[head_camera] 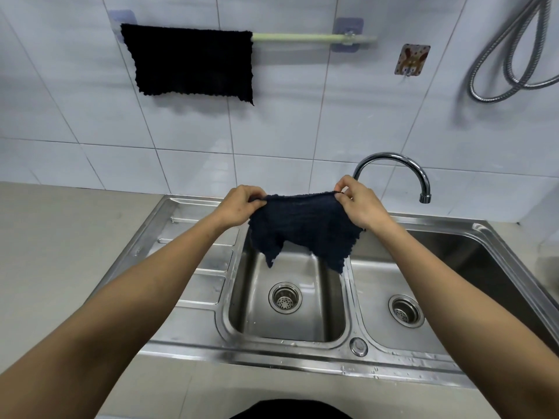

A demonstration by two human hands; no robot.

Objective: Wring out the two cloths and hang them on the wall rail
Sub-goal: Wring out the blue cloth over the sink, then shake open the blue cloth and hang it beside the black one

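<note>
- The left hand (242,204) and right hand (358,204) each pinch a top corner of the second cloth (302,228) at frame centre, above the sink (187,207)
- The first cloth (193,62) hangs upper left on the rail (296,37)
- The operator keeps the top edge taut and drapes it over the rail's bare right section

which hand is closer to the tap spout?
Right. The right hand pinches one top corner of the dark cloth just left of and below the tap. The left hand holds the other corner, farther left across the basin.
</note>
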